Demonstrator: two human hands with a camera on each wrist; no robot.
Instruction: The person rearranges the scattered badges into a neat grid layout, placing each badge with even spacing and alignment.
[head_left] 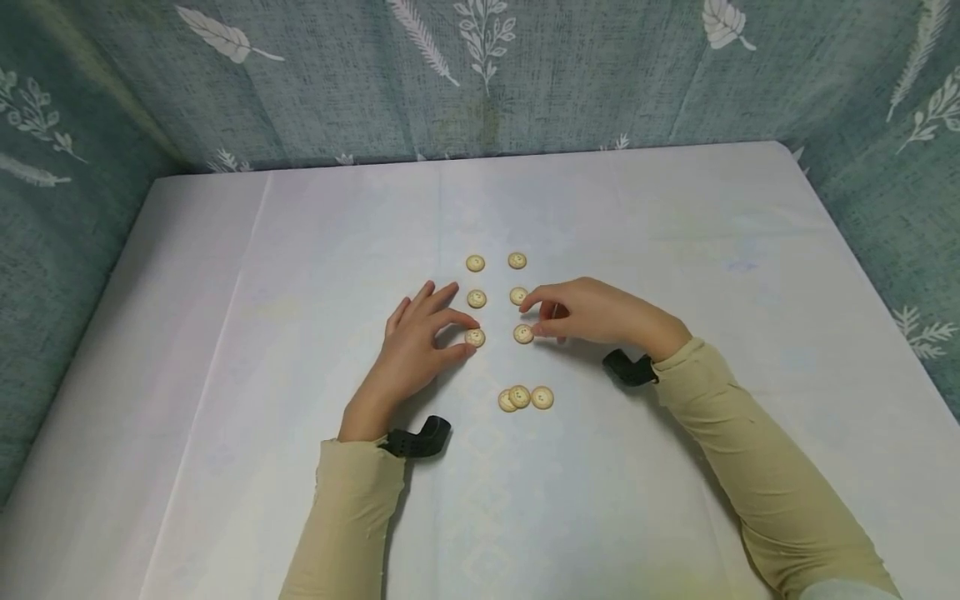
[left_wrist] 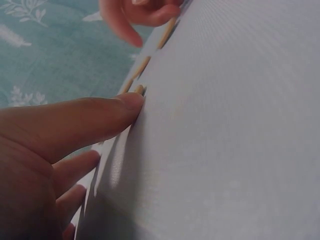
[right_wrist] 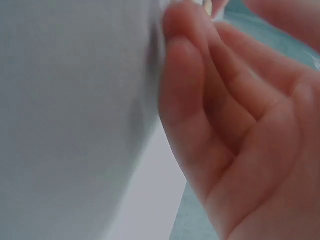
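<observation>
My left hand (head_left: 416, 354) pinches a round pale wooden button (head_left: 475, 337) between thumb and index finger, its other fingers spread out. In the left wrist view the thumb (left_wrist: 100, 117) reaches that button's edge, low at the white tabletop. My right hand (head_left: 592, 312) hovers opposite, thumb and index finger parted. Its thumb tip is right at the rim of another button (head_left: 522, 334), while the index fingertip overlaps the edge of the button above (head_left: 518, 296). Curled inner fingers (right_wrist: 182, 75) fill the right wrist view.
Farther up the left column lie two buttons, one (head_left: 476, 298) nearer and one (head_left: 476, 263) farther. A button (head_left: 517, 260) tops the right column. Closer to me, three buttons (head_left: 542, 397) lie together, two overlapping. A patterned green curtain (head_left: 337, 83) hangs behind the white table (head_left: 675, 208).
</observation>
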